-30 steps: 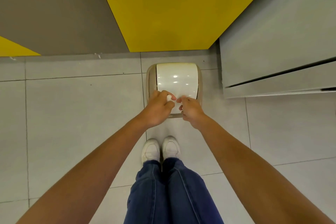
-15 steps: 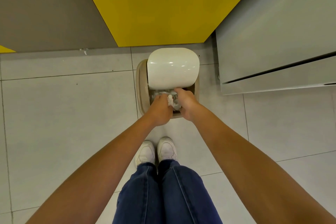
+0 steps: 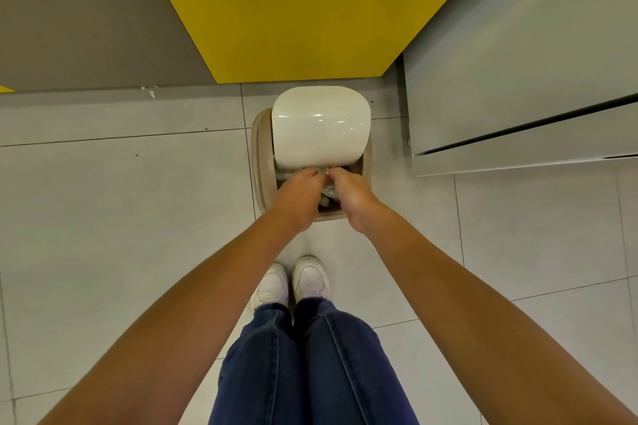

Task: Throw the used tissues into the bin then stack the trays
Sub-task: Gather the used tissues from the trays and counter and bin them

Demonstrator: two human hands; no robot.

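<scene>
left hand (image 3: 297, 198) and right hand (image 3: 353, 198) reach into bin (image 3: 257, 157), fingertips hidden beneath tilted lid (image 3: 321, 124), grip indiscernible, crumpled tissues (image 3: 327, 190) partly visible between

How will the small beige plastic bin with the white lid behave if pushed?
The beige plastic bin looks small and thin-walled, so probably light; it may slide on the smooth grey floor tiles. Its glossy white lid stands tilted open, so it likely pivots easily.
</scene>
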